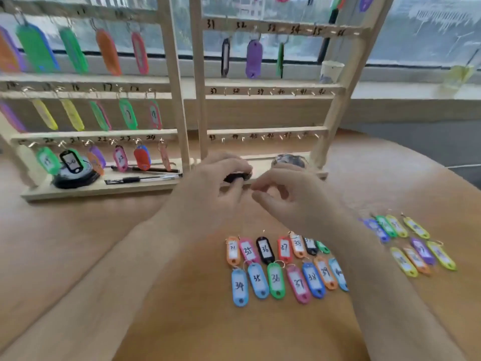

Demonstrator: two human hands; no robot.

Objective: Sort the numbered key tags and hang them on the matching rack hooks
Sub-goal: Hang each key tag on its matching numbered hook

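My left hand (213,186) grips a black key tag (235,177) in front of the right wooden rack (265,92). My right hand (286,194) is beside it, fingers curled and pinching near the tag's end; what it pinches is too small to tell. Two rows of numbered tags (281,269) lie on the table below my hands, marked 34 to about 40. A second group of tags (413,246) lies to the right. The right rack carries tags under 31, 32 and 33; its lower hooks are bare. The left rack (88,95) is hung with many coloured tags.
Pens (143,178) and a black round object (75,178) lie on the left rack's base. A shiny round object (289,160) sits on the right rack's base. A paper cup (330,71) and a glass (458,74) stand on the window sill behind.
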